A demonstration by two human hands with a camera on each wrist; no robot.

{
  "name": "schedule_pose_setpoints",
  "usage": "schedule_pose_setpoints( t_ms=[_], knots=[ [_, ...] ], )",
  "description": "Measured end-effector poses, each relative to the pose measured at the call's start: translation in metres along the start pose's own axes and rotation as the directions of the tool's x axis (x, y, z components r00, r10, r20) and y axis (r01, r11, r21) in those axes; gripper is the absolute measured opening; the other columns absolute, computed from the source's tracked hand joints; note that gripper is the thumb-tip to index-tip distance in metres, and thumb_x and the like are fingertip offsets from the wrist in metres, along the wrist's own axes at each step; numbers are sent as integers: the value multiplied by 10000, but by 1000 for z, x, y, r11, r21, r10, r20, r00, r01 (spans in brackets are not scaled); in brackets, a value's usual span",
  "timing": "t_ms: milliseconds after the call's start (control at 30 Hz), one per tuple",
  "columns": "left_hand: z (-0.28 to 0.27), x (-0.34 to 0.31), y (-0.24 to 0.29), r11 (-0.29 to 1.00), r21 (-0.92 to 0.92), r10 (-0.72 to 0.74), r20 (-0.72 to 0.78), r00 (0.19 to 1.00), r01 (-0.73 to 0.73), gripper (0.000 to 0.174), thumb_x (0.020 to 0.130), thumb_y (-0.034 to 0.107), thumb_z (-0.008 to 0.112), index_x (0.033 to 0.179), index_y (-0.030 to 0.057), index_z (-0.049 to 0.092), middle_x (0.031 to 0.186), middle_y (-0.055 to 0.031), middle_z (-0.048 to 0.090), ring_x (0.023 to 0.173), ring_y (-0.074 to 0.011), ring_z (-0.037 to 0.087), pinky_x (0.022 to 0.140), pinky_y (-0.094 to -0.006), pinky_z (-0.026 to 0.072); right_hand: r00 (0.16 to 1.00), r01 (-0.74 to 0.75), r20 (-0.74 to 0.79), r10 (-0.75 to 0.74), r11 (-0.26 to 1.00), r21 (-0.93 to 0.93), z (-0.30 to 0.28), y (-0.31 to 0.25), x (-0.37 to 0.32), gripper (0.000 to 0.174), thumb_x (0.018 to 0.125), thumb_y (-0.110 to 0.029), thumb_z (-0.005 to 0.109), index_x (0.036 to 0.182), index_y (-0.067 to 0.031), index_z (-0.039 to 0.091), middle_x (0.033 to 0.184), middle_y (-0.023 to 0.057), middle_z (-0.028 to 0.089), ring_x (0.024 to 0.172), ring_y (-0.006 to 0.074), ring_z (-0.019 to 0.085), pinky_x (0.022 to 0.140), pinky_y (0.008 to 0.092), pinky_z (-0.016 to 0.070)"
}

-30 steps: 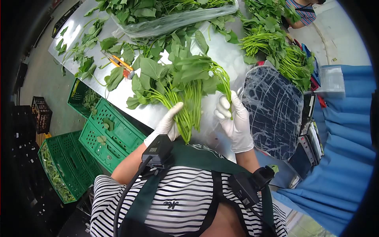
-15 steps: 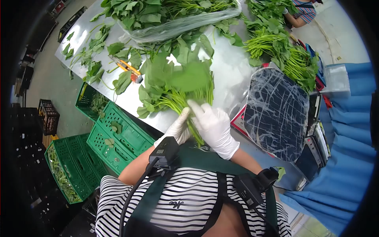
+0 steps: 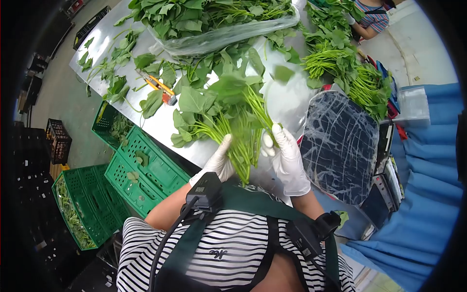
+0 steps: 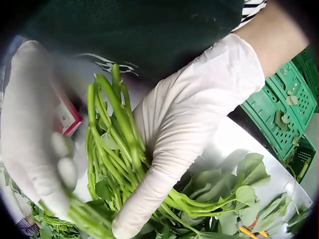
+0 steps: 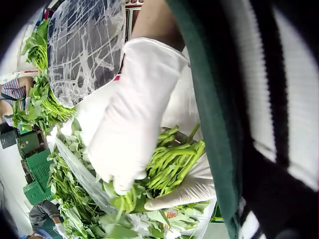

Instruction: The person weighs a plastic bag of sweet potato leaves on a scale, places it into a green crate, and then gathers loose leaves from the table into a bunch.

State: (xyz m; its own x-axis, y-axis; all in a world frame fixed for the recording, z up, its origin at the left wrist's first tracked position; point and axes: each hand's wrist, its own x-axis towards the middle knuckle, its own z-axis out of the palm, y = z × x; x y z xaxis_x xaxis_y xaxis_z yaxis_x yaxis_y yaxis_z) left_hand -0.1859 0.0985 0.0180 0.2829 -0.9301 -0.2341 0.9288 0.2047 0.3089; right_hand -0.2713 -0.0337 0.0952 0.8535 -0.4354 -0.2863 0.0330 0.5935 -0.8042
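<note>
The gloved left hand (image 3: 220, 160) grips a bunch of green leafy stems (image 3: 238, 158), its thumb lying across them; the cut ends point toward the apron. Just right of that bunch, the gloved right hand (image 3: 290, 163) pinches a smaller group of stems (image 3: 259, 109) between thumb and fingers, their leaves blurred. The left wrist view has the left hand (image 4: 184, 119) wrapped round the thick stems (image 4: 117, 149), with the right hand (image 4: 35, 129) beside it. In the right wrist view the right hand (image 5: 132, 114) holds its stems (image 5: 127, 200) low, fingers curled.
An open plastic bag of greens (image 3: 233, 36) lies across the metal table (image 3: 180, 117). Orange-handled cutters (image 3: 160, 87) rest among loose leaves. Green crates (image 3: 141, 170) stand at left. A plastic-covered dark panel (image 3: 340, 146), stem piles (image 3: 365, 82) and another person (image 3: 372, 19) are at right.
The right hand moved in to the left hand's bunch, then back out to the right, with a small group of stems in its fingers. The left hand kept its grip on the bunch.
</note>
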Motion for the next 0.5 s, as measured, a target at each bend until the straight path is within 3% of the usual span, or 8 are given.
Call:
schedule_pose_setpoints(
  t_ms=[200,500],
  knots=[
    [2,-1,-2,1000,5,27,-112,993,-27,611,891,486,462,1302,44,367,1230,-123,502,1099,-219,510,957,-373,394,985,-131,153,77,915,381,-6,2,-2,276,963,-295,411,1058,-55,508,646,-35,395,525,55,341,540,210,320],
    [4,-2,1,996,-82,19,-108,994,-28,533,887,376,538,1282,53,381,1229,-111,497,1098,-212,516,948,-368,429,965,-244,219,142,790,563,-7,1,-1,265,957,-310,429,1037,-67,499,657,-33,390,531,56,328,547,208,311]
  ],
)
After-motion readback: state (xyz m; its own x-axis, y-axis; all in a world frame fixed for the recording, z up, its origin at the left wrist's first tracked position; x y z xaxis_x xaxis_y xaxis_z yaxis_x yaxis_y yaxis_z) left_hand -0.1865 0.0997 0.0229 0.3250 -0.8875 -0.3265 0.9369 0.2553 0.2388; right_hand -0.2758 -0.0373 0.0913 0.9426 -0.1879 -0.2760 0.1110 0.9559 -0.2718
